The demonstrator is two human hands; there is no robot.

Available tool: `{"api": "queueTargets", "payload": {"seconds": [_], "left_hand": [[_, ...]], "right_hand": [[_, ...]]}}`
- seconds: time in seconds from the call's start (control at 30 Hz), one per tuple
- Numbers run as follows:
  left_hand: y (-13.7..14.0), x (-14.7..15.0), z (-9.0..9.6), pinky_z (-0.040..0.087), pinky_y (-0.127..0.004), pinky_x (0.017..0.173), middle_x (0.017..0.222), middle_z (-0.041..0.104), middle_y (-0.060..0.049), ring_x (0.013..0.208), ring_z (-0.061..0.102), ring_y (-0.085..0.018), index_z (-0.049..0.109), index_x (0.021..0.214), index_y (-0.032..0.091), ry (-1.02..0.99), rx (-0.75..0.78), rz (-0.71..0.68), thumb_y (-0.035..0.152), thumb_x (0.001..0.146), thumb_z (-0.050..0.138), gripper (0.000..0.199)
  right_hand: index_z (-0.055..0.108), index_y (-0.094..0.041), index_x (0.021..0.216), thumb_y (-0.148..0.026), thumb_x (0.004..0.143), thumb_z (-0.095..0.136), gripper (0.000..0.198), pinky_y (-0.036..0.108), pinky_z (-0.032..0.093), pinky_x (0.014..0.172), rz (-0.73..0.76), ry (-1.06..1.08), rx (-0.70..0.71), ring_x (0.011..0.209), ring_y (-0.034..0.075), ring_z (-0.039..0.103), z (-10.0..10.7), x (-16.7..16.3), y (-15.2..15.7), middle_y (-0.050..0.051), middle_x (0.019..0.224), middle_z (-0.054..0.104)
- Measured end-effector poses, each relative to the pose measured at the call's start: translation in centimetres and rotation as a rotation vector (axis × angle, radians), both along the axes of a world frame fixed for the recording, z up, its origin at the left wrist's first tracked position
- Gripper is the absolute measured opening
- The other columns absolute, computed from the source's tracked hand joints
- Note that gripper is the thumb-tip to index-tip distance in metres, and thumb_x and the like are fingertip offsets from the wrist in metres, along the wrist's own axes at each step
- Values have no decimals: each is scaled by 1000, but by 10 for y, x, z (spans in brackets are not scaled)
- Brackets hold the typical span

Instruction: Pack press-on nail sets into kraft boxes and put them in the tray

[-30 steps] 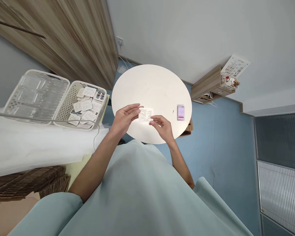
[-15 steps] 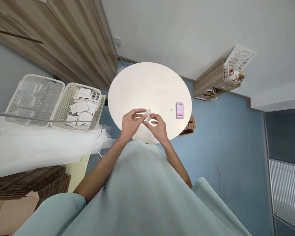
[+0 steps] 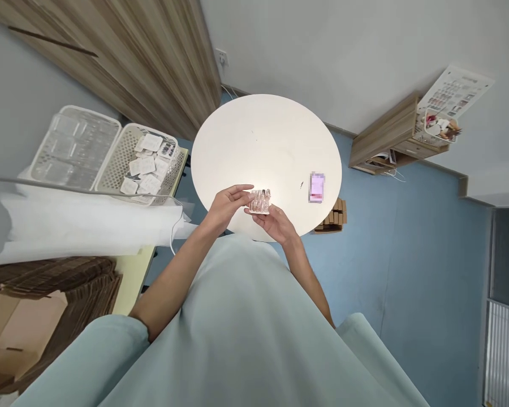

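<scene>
A small card of press-on nails (image 3: 260,202), in two rows of glossy pinkish pieces, is held face up over the near part of the round white table (image 3: 263,130). My left hand (image 3: 230,204) pinches the card's left edge, its index finger stretched out above. At the lower right corner, my right hand (image 3: 277,223) grips the card from beneath, with fingertips under the bottom edge.
A phone with a pixelated screen (image 3: 316,187) lies at the table's right. To the left stand a white basket of similar cards (image 3: 142,164) and a basket of clear plastic trays (image 3: 74,147). White wrapping sheets (image 3: 89,226) and folded cardboard (image 3: 85,299) are nearer.
The card has turned from its printed white back to its nail side. My right hand has rotated palm-up beneath it. The view has shifted slightly.
</scene>
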State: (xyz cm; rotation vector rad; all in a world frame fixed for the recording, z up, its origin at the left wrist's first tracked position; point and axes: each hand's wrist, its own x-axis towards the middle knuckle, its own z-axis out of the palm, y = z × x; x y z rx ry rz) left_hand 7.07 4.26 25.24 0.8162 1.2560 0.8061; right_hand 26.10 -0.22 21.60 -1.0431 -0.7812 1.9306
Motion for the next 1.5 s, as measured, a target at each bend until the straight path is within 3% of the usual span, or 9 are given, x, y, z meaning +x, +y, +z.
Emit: {"api": "queueTargets", "payload": {"seconds": [0.17,0.3,0.47,0.6,0.8,0.97,1.1,1.2,1.5], "left_hand": [[-11,-14,-8,63,-49,101,104,82,-12,101,77,-30,82,115,19,14,-14,98,64,65,101,70],[-19,-38,-19,65,-45,91,98,80,-9,91,77,-26,81,113,19,104,-1,175,63,65,100,69],[-27,-71,-37,65,-42,84,98,80,-9,88,77,-26,81,115,20,183,-7,189,63,64,99,69],[-28,-95,-49,63,-40,84,97,80,-9,88,77,-25,81,116,21,183,-20,156,61,65,99,67],[-22,-127,-64,63,-41,88,106,82,-10,92,79,-28,80,116,22,198,-6,107,61,69,95,62],[-10,-160,-79,62,-44,99,119,81,-14,111,78,-32,79,109,22,180,-38,144,56,74,91,50],[-3,-188,-90,61,-44,101,119,81,-15,113,77,-32,78,106,21,131,-61,152,52,75,88,45],[0,-208,-93,61,-44,103,121,81,-14,115,76,-32,78,105,21,109,-47,161,49,75,87,42],[22,-277,-97,60,-45,104,130,80,-15,114,77,-32,75,106,22,137,72,250,46,77,81,38]], "right_hand": [[68,-25,134,-82,81,83,79,49,65,108,26,-110,11,131,31,74,-10,1,3,13,139,77],[59,-29,151,-69,81,90,87,51,59,116,-20,-397,234,142,32,66,-14,-11,7,15,162,62],[44,-34,170,-54,92,87,92,57,44,131,203,-723,576,163,36,44,-18,-45,13,11,176,47],[43,-33,173,-40,101,78,80,58,40,133,372,-845,733,159,36,49,-24,-75,19,10,168,57],[34,-32,177,-29,101,70,84,55,45,129,434,-1009,768,154,35,54,-35,-110,20,12,166,58],[31,-24,178,-22,97,68,89,55,49,125,466,-1164,683,147,35,59,-68,-136,28,16,160,63],[32,-16,177,-21,94,72,92,55,44,130,484,-1273,620,158,36,50,-85,-152,32,22,170,53],[32,-14,176,-23,94,75,93,55,41,133,445,-1342,605,164,35,44,-81,-164,31,23,174,47],[33,-14,176,-32,97,77,92,55,41,134,338,-1417,680,162,36,47,-51,-210,42,23,175,48]]}}
